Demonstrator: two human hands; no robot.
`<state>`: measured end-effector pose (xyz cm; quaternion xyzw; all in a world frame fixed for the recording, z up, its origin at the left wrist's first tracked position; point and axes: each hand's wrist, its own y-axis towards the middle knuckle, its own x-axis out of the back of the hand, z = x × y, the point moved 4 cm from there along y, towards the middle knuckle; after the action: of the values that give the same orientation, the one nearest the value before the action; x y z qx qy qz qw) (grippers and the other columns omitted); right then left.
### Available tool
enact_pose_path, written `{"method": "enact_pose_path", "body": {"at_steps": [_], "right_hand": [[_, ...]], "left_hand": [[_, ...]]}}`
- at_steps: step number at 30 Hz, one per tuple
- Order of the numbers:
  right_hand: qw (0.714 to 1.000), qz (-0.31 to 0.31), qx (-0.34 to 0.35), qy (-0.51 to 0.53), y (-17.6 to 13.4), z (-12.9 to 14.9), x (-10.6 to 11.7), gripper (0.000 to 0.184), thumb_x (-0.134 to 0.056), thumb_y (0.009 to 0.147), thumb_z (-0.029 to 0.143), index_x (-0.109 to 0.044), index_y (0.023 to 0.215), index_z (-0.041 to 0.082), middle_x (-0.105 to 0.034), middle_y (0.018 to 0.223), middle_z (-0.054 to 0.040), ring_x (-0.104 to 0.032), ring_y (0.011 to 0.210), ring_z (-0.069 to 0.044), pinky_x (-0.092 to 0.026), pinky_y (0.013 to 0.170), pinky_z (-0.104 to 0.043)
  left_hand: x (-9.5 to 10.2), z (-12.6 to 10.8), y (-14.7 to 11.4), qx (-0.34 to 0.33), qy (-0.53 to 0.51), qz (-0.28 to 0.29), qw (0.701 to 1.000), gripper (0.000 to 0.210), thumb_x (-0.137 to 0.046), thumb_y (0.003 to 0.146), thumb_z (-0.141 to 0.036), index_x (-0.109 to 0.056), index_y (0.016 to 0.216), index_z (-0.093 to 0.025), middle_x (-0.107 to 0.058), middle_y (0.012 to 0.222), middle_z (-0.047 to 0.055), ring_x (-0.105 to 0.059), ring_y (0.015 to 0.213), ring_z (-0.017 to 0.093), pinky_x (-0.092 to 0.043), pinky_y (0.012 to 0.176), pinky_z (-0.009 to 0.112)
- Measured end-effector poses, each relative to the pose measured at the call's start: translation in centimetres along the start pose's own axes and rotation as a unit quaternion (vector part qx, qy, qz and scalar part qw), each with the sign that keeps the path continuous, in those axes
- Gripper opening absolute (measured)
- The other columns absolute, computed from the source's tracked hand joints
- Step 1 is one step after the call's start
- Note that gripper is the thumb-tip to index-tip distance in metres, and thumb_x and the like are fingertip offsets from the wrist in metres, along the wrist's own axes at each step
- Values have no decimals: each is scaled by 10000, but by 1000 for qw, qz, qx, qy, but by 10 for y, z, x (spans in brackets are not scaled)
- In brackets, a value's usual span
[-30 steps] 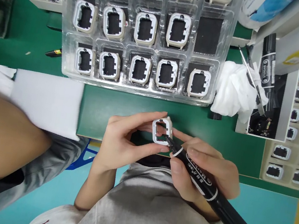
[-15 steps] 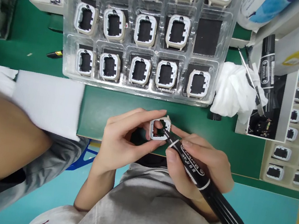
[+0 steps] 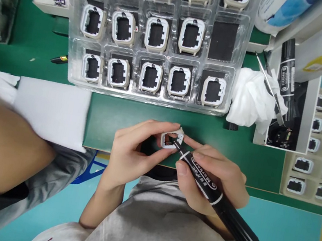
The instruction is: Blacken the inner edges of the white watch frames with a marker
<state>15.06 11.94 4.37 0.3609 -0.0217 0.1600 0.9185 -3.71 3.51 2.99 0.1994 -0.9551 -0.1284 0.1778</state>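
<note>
Between the thumb and fingers of my left hand (image 3: pixel 136 147) is a small white watch case frame (image 3: pixel 162 141), tilted, above the front edge of the green table. My right hand (image 3: pixel 216 176) grips a black marker pen (image 3: pixel 205 179) with its tip at the inner edge of the frame's right side. Whether the tip touches the frame I cannot tell. One finger of the right hand reaches to the frame's right side. Past my hands lies a clear plastic tray (image 3: pixel 149 98) holding several similar frames in its compartments; one compartment (image 3: pixel 222 41) shows only a black pad.
Right of the tray are a crumpled white cloth (image 3: pixel 247 98) and a white box (image 3: pixel 305 133) with tweezers (image 3: pixel 271 88) and another marker (image 3: pixel 288 68). A beige tray (image 3: pixel 318 158) of frames sits farther right. A co-worker's arm (image 3: pixel 4 142) is at the left, near a white cloth (image 3: pixel 52 111).
The frame has tilted further in my left hand. My right hand and the marker have shifted slightly to the left, the tip staying at the frame's right side.
</note>
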Motion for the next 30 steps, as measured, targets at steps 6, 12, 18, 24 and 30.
{"method": "enact_pose_path", "body": {"at_steps": [6,12,18,24,30], "right_hand": [[1000,-7,11,12,0,0,0,334,-942,942,144,-845,1227,290,-902,857,42,-835,572,-207,-903,858,-437],[997,-64,48,-7,-8,-1,8,401,-921,1031,217,-793,1409,256,-864,838,23,-835,618,-213,-857,701,-397],[980,-45,12,-192,-17,11,-12,593,-805,1135,138,-734,1698,308,-864,1205,-89,-856,1033,-256,-786,885,-408],[940,18,91,-327,-13,20,-25,555,-689,1131,40,-792,1649,210,-900,1271,-105,-757,1193,-286,-742,1085,-421],[966,71,54,-242,-10,19,-37,615,-619,1162,77,-626,1776,118,-916,1521,-145,-803,1321,-310,-725,1132,-488]], "left_hand": [[-1,1,-4,15,3,-20,1000,486,-1108,987,-311,-946,1444,-340,-960,1205,64,-884,908,227,-734,831,344],[10,10,2,40,-165,-28,985,620,-1186,896,-395,-931,1450,-287,-940,1091,84,-891,876,240,-770,826,342],[3,13,-4,67,-348,51,934,617,-1195,867,-504,-936,1398,-327,-868,1605,161,-905,1369,399,-821,1062,454],[-15,19,-18,108,-379,5,919,741,-1254,700,-625,-954,1302,-315,-840,1646,175,-816,1567,499,-740,1259,554],[-15,14,-3,136,-380,-24,915,651,-1253,715,-534,-996,1279,-333,-904,1547,116,-886,1457,382,-748,1191,376]]}}
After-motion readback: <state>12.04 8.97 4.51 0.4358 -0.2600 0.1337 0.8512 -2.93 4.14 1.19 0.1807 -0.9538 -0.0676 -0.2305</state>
